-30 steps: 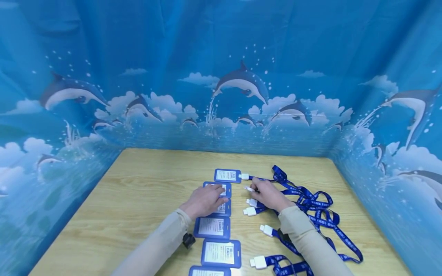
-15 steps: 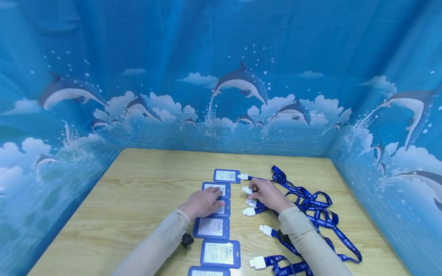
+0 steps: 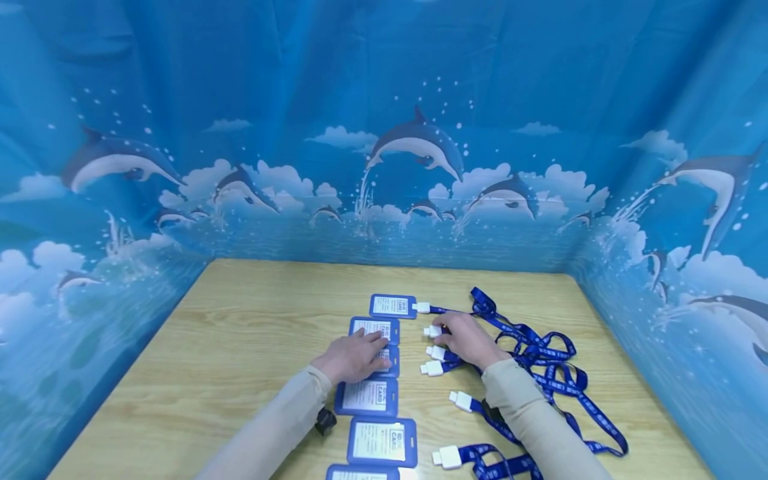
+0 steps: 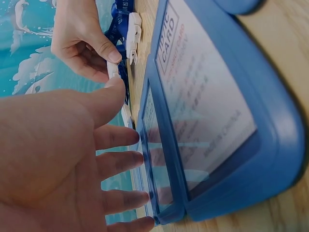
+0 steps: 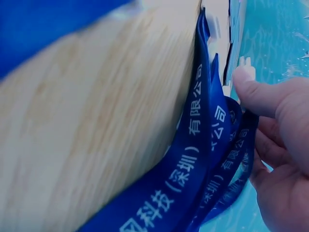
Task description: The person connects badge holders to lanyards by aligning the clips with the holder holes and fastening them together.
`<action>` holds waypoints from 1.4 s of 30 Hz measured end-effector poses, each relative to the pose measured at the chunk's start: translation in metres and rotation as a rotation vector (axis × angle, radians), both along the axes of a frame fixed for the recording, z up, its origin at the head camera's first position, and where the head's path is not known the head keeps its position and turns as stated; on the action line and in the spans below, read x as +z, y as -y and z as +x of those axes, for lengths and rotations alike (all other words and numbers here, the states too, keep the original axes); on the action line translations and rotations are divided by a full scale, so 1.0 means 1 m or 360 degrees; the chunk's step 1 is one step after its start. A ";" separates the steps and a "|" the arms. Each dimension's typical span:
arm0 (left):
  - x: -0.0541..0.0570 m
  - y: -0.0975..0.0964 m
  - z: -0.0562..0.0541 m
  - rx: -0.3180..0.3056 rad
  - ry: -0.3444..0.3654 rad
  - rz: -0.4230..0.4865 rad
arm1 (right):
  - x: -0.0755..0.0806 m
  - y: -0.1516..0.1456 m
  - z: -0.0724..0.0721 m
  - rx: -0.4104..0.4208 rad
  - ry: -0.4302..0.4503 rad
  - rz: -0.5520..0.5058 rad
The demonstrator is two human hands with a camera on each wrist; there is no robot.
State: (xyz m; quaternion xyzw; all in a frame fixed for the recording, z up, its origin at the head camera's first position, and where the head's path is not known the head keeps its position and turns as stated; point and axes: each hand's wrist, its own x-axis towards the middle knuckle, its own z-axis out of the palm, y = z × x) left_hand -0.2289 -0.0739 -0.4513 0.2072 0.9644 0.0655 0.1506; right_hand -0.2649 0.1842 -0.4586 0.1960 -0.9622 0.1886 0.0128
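My left hand [image 3: 353,357] lies over two blue ID badge holders in a column, its fingertips on the second holder [image 3: 363,324] from the top. Its thumb is over the one below [image 3: 393,353]. In the left wrist view those fingers are straight and touch a holder's edge. Across the gap, my right hand [image 3: 471,339] pinches the white clip [image 3: 431,331] of a blue lanyard between thumb and fingers. The clip's prongs point toward the second holder, apart from it. In the right wrist view the lanyard strap [image 5: 207,130] trails from this hand.
The top badge holder [image 3: 389,305] is joined to a white lanyard clip [image 3: 423,307]. More holders [image 3: 367,396] continue toward the near edge. Several lanyards [image 3: 558,373] lie tangled on the right, loose clips facing left. A dolphin-print curtain [image 3: 384,133] surrounds the wooden table [image 3: 258,300].
The clip in my right hand has turned from edge-on to flatter and lower, level with the second holder. My left hand's fingers have spread slightly over the holders.
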 end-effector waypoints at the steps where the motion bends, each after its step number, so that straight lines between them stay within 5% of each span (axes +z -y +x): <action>1: 0.000 0.000 0.000 -0.0001 -0.0004 -0.0008 | 0.000 0.001 0.000 -0.0002 0.0002 0.0003; 42: 0.000 -0.005 0.003 0.0006 -0.0006 -0.0043 | -0.006 0.024 -0.004 -0.0033 0.0003 -0.0004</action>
